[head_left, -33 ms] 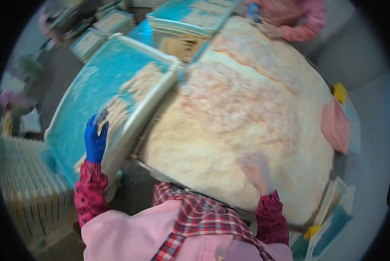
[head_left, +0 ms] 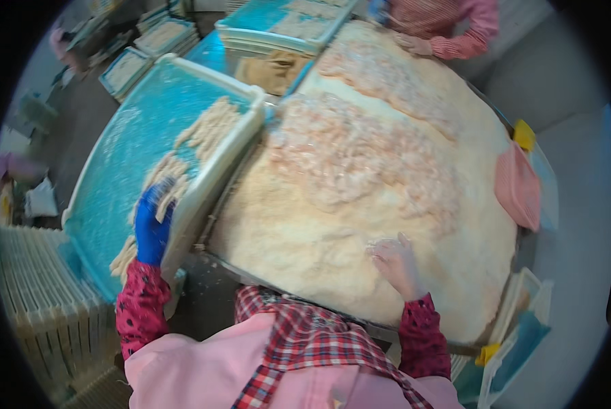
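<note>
My left hand (head_left: 153, 228), in a blue glove with crumb-dusted fingers, rests over a row of pale breaded strips (head_left: 169, 170) in a blue-lined white tray (head_left: 108, 177). Its thumb stands apart from its fingers, which touch the strips. Over the near part of a broad bed of cream-coloured crumbs (head_left: 271, 238) is my right hand (head_left: 393, 262), coated pale with powder. Thumb raised and fingers apart, it has nothing visible in it. Beyond it, wet pinkish raw meat pieces (head_left: 346, 153) lie heaped on the crumbs.
Stacked trays (head_left: 46, 286) stand at the lower left. More filled trays (head_left: 271, 31) and a brown cloth-like item (head_left: 271, 71) are at the back. A pink basket (head_left: 517, 187) hangs at the table's right edge. Across the table is a co-worker's hand (head_left: 414, 45).
The left hand has shifted slightly toward the tray's near wall, over the strips. The right hand's thumb now stands up, apart from the fingers. The whole view has shifted a little.
</note>
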A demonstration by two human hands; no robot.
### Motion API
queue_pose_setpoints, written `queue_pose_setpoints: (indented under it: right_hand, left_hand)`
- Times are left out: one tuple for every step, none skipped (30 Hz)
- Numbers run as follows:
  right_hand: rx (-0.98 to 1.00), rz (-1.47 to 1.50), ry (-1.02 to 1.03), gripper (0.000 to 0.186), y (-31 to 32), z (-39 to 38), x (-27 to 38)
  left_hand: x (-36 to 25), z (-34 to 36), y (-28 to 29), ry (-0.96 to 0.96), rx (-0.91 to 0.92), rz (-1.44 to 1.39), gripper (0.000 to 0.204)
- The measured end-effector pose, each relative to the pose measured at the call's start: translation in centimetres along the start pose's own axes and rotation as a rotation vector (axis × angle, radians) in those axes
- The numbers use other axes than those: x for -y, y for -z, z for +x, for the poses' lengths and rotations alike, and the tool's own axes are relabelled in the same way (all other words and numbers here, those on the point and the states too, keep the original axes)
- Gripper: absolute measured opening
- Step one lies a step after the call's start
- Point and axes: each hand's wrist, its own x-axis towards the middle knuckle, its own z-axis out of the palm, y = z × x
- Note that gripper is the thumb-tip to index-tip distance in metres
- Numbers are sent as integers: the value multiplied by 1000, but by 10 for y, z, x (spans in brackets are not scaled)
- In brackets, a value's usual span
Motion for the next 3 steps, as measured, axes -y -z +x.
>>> queue_pose_setpoints:
  right_hand:
    - [-69,37,-79,40,-1,-10,-1]
    - [-133,79,-161,44,-3,-17,5]
    - [-197,117,-245,48,-4,-24,11]
  left_hand:
    - [-24,-3,-18,-126,129,29,37]
    - [-44,-5,-33,-249,263,58,38]
    - [-45,-2,-38,-259,286,36,38]
